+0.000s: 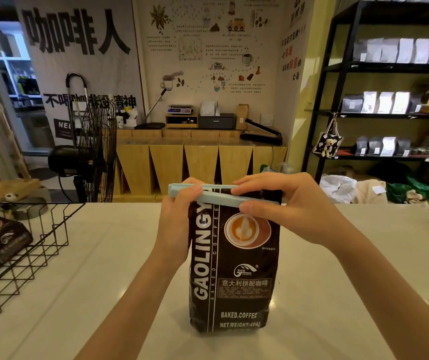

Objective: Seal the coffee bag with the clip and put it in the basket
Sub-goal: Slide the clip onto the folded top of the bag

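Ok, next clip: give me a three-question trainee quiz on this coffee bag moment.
1. True or false: the coffee bag stands upright on the counter.
2. Which hand pinches the clip at its hinge-side end by the bag's left edge: A) left hand, B) right hand?
3. Fill in: the wire basket already holds another ____.

Key: 1 true; 2 A; 3 coffee bag.

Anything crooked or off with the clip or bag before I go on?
The light blue clip sits slanted across the top of the coffee bag: its two arms are joined at the left hand and spread apart toward the right hand, so it is not yet shut. The bag stands upright; no spill.
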Demonstrator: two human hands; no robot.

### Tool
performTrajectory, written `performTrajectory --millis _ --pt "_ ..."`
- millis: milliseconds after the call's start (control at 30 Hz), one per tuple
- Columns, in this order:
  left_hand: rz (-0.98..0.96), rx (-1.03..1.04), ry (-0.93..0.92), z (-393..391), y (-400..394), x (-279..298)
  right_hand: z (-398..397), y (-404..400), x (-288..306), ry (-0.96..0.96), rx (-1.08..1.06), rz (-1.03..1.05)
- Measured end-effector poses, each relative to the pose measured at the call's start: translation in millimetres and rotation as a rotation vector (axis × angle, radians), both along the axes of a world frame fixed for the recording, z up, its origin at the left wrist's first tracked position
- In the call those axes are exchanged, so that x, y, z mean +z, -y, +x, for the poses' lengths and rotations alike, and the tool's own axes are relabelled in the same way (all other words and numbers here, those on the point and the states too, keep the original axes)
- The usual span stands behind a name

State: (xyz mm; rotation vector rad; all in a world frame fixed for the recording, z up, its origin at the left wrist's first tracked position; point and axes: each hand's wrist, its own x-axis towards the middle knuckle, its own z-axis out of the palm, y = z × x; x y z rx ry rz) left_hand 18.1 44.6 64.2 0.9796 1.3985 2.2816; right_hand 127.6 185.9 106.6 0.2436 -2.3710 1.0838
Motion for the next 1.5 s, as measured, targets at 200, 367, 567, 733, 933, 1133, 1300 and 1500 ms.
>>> performTrajectory --millis 200,367,567,733,933,1133,1300,1500 --pt "-0.113 -0.129 -0.158 -15 16 8 0 0 -1 -0.002 -0.025 -0.010" --pt "-0.154 -0.146 -0.174 -16 19 10 -1 -1 -10 0.011 -0.033 -0.082" --pt "-0.247 -0.089 -0.239 -16 25 18 0 0 -9 0.010 0.002 -0.174" --pt "-0.299 0.043 -0.288 -9 26 25 0 -2 -13 -0.002 -0.003 -0.249" --pt "-0.359 0.155 -0.464 0 36 36 3 -6 -11 -0.023 -0.083 -0.229" --pt "-0.408 0.214 -0.492 5 34 37 9 -11 -8 -0.021 -0.125 -0.216" --pt "-0.410 0.256 -0.487 8 33 38 14 -11 -15 -0.022 -0.145 -0.313" --pt "-0.505 0.313 -0.500 13 31 42 11 -7 -29 -0.091 -0.195 -0.525"
